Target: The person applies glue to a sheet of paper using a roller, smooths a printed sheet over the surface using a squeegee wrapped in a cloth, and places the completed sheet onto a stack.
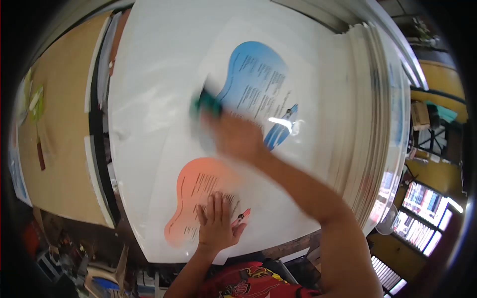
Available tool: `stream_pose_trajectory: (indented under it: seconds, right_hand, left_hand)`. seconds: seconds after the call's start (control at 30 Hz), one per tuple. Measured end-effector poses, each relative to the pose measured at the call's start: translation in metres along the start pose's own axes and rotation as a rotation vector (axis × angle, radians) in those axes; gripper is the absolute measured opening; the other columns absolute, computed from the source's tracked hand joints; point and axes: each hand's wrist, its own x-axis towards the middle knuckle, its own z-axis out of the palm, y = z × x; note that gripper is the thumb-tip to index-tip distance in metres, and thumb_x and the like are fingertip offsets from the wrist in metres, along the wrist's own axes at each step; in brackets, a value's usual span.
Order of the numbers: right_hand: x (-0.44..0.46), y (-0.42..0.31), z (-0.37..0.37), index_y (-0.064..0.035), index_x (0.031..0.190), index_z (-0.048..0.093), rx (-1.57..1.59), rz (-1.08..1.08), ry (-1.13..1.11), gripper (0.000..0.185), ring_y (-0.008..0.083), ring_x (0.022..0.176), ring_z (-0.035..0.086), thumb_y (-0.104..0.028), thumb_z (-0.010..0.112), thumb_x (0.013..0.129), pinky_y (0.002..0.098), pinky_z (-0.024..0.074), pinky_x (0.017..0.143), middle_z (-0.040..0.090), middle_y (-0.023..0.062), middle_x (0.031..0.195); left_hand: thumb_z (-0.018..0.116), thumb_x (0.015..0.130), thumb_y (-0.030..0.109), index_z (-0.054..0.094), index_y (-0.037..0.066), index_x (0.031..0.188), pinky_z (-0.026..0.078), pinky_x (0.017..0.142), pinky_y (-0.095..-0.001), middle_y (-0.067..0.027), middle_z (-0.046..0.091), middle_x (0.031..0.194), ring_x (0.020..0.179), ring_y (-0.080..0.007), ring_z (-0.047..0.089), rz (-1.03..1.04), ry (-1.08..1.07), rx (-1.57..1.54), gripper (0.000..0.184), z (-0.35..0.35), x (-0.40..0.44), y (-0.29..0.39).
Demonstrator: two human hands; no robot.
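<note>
My left hand (217, 223) lies flat with fingers apart on an orange printed shape (196, 179) with dark text on a glossy white sheet (144, 124). My right hand (233, 136) is closed around a green-and-dark object (207, 103), smeared by motion, so its kind cannot be made out. It is over the sheet, at the left edge of a blue printed shape (256, 59) with text. A blue pen-like drawing (282, 130) shows right of my right hand; part of the blue print is hidden behind that hand.
A tan board surface (64, 124) stands at the left, with a dark-handled tool (40, 155) on it. Along the right edge is a thick stack of sheets (370, 124). A chair (107, 278) is at the lower left, and windows (422, 213) at the right.
</note>
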Motion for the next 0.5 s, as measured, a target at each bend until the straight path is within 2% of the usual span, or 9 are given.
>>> stream_pose_trajectory:
  seconds: [0.03, 0.1, 0.17, 0.2, 0.23, 0.27, 0.3, 0.43, 0.5]
  right_hand:
    - [-0.035, -0.008, -0.005, -0.0248, 0.133, 0.059, -0.163, -0.072, -0.079, 0.052, 0.0299, 0.094, 0.068, -0.019, 0.063, 0.082, 0.0474, 0.0566, 0.078, 0.064, 0.0088, 0.093]
    - [-0.082, 0.032, -0.062, -0.0268, 0.130, 0.064, 0.051, -0.177, -0.544, 0.054, 0.0259, 0.086, 0.070, -0.015, 0.070, 0.077, 0.0410, 0.0579, 0.075, 0.068, 0.0086, 0.096]
    - [-0.065, 0.125, -0.045, -0.0264, 0.128, 0.066, 0.104, -0.118, -0.009, 0.057, 0.0234, 0.079, 0.069, -0.014, 0.073, 0.074, 0.0369, 0.0578, 0.072, 0.070, 0.0084, 0.098]
    - [-0.042, 0.177, -0.035, -0.0244, 0.129, 0.066, 0.256, 0.012, 0.097, 0.057, 0.0244, 0.081, 0.069, -0.014, 0.072, 0.074, 0.0359, 0.0575, 0.071, 0.070, 0.0081, 0.097]
    - [-0.008, 0.189, -0.058, -0.0198, 0.127, 0.067, -0.012, 0.090, 0.083, 0.053, 0.0298, 0.083, 0.068, -0.010, 0.069, 0.075, 0.0368, 0.0570, 0.072, 0.070, 0.0099, 0.100]
    - [0.017, 0.210, -0.060, -0.0178, 0.125, 0.068, 0.007, 0.011, 0.236, 0.049, 0.0326, 0.083, 0.068, -0.011, 0.068, 0.076, 0.0384, 0.0566, 0.074, 0.070, 0.0115, 0.101]
    - [0.031, 0.219, -0.060, -0.0162, 0.124, 0.068, -0.079, 0.120, 0.223, 0.047, 0.0330, 0.089, 0.068, -0.013, 0.067, 0.077, 0.0418, 0.0557, 0.079, 0.069, 0.0127, 0.103]
    - [-0.024, 0.137, -0.047, -0.0190, 0.130, 0.065, -0.039, 0.430, 0.205, 0.055, 0.0333, 0.101, 0.066, -0.017, 0.070, 0.076, 0.0445, 0.0543, 0.085, 0.068, 0.0124, 0.109]
    - [-0.089, 0.087, -0.040, -0.0245, 0.138, 0.059, 0.040, 0.099, 0.245, 0.068, 0.0312, 0.101, 0.066, -0.018, 0.072, 0.072, 0.0428, 0.0548, 0.085, 0.068, 0.0106, 0.112]
  left_hand:
    - [0.059, 0.086, 0.058, 0.034, -0.012, 0.142, 0.018, 0.109, -0.0711, -0.0351, 0.033, 0.151, 0.139, -0.0515, 0.031, 0.007, 0.005, 0.010, 0.094, 0.000, 0.005, -0.003]
    - [0.060, 0.084, 0.058, 0.032, -0.014, 0.142, 0.017, 0.109, -0.0718, -0.0380, 0.031, 0.150, 0.139, -0.0537, 0.029, -0.010, -0.021, 0.011, 0.097, 0.002, 0.000, 0.001]
    - [0.061, 0.084, 0.058, 0.030, -0.014, 0.143, 0.017, 0.108, -0.0723, -0.0383, 0.031, 0.150, 0.139, -0.0545, 0.029, -0.020, -0.049, 0.034, 0.099, 0.003, -0.001, 0.003]
    - [0.061, 0.083, 0.058, 0.030, -0.014, 0.143, 0.017, 0.108, -0.0725, -0.0384, 0.031, 0.150, 0.139, -0.0548, 0.028, -0.033, -0.060, 0.054, 0.100, 0.004, -0.001, 0.002]
    - [0.062, 0.083, 0.058, 0.029, -0.014, 0.144, 0.017, 0.108, -0.0727, -0.0386, 0.031, 0.150, 0.139, -0.0551, 0.028, -0.036, -0.066, 0.055, 0.100, 0.005, -0.001, 0.001]
    - [0.062, 0.083, 0.058, 0.029, -0.015, 0.144, 0.017, 0.108, -0.0729, -0.0389, 0.031, 0.150, 0.139, -0.0553, 0.028, -0.034, -0.067, 0.058, 0.100, 0.005, 0.001, 0.001]
    - [0.062, 0.083, 0.057, 0.029, -0.015, 0.144, 0.017, 0.108, -0.0731, -0.0391, 0.031, 0.150, 0.139, -0.0556, 0.028, -0.025, -0.073, 0.058, 0.100, 0.005, 0.000, 0.002]
    - [0.063, 0.082, 0.056, 0.027, -0.015, 0.145, 0.015, 0.108, -0.0732, -0.0390, 0.029, 0.151, 0.140, -0.0546, 0.026, -0.003, -0.033, 0.045, 0.102, -0.002, 0.002, 0.001]
    - [0.063, 0.081, 0.056, 0.027, -0.015, 0.146, 0.015, 0.108, -0.0736, -0.0391, 0.027, 0.151, 0.141, -0.0542, 0.025, -0.012, -0.042, 0.029, 0.102, -0.002, 0.003, 0.005]
